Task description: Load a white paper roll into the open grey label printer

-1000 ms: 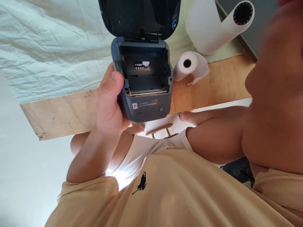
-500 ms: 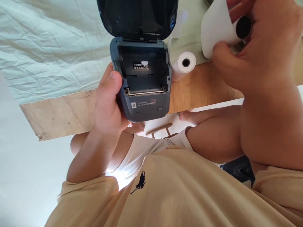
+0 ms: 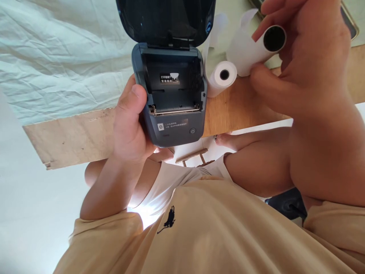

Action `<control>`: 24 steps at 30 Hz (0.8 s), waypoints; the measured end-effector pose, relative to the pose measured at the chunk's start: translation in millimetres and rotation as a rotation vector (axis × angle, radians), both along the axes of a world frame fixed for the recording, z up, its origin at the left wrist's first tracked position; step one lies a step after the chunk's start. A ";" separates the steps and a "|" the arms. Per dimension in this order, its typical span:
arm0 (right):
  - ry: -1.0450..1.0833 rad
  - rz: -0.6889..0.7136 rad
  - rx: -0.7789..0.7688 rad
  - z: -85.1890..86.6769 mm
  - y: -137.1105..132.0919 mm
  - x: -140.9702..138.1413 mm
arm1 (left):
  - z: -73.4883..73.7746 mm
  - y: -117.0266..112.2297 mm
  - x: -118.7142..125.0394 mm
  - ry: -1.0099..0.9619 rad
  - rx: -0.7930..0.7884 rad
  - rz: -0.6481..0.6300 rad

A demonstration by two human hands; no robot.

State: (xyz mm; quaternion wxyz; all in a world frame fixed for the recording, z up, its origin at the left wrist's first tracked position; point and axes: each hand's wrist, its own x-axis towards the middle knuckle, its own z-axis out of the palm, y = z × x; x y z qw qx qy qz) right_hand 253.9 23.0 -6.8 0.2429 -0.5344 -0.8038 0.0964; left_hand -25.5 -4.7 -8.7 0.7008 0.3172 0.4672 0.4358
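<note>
A small dark blue label printer (image 3: 176, 131) is gripped along its left side by my left hand (image 3: 131, 121), thumb on the edge. Its black lid (image 3: 167, 23) stands raised, and the paper bay shows no roll inside. My right hand (image 3: 310, 68) holds a nearly used-up paper roll (image 3: 256, 53), its wide dark core facing me and a loose white strip hanging off its left. Between the printer and that hand lies a fuller white paper roll (image 3: 215, 85) with a small black core, resting by the board's edge.
A wooden board (image 3: 242, 102) forms the near table edge, with a pale green cloth (image 3: 62, 57) over it. Behind my right hand lies a dark phone-like object (image 3: 349, 21), partly hidden. My legs and a wooden rung (image 3: 191, 156) are below.
My right hand has moved a little left with its paper roll, which has turned so more of its core opening shows. My left hand and the printer stay almost still.
</note>
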 end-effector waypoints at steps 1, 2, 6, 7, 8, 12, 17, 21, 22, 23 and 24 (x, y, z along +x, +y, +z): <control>-0.004 0.002 0.003 0.0 0.4 0.3 | -0.1 -0.1 0.1 -0.002 0.006 -0.002; -0.013 -0.004 0.007 -0.9 1.6 1.5 | -0.2 -0.2 0.1 -0.005 0.009 -0.008; -0.039 -0.048 -0.002 -7.2 6.7 6.7 | -0.1 -1.4 -1.0 -0.017 -0.002 0.000; -0.027 -0.056 -0.012 -7.9 6.6 6.3 | -0.2 -1.7 -1.4 -0.022 -0.005 0.007; -0.007 -0.063 -0.023 -7.9 5.8 5.0 | -0.4 -1.9 -1.6 -0.028 -0.003 0.007; 0.036 -0.079 -0.086 -1.9 -0.5 -4.0 | 0.2 -1.9 -1.7 -0.036 0.000 0.004; 0.008 -0.132 -0.156 11.1 -8.7 -13.6 | 3.3 -0.7 -0.4 -0.052 -0.021 0.023; 0.047 -0.106 -0.172 14.5 -11.2 -17.3 | 4.5 1.1 2.1 -0.052 -0.043 0.042; 0.023 -0.101 -0.172 14.0 -11.1 -17.1 | 4.5 1.3 2.5 -0.056 -0.053 0.044; -0.005 -0.086 -0.171 13.2 -10.8 -16.4 | 4.6 1.3 2.6 -0.061 -0.064 0.044; -0.030 -0.059 -0.168 12.2 -10.4 -15.4 | 4.6 1.1 2.5 -0.066 -0.067 0.046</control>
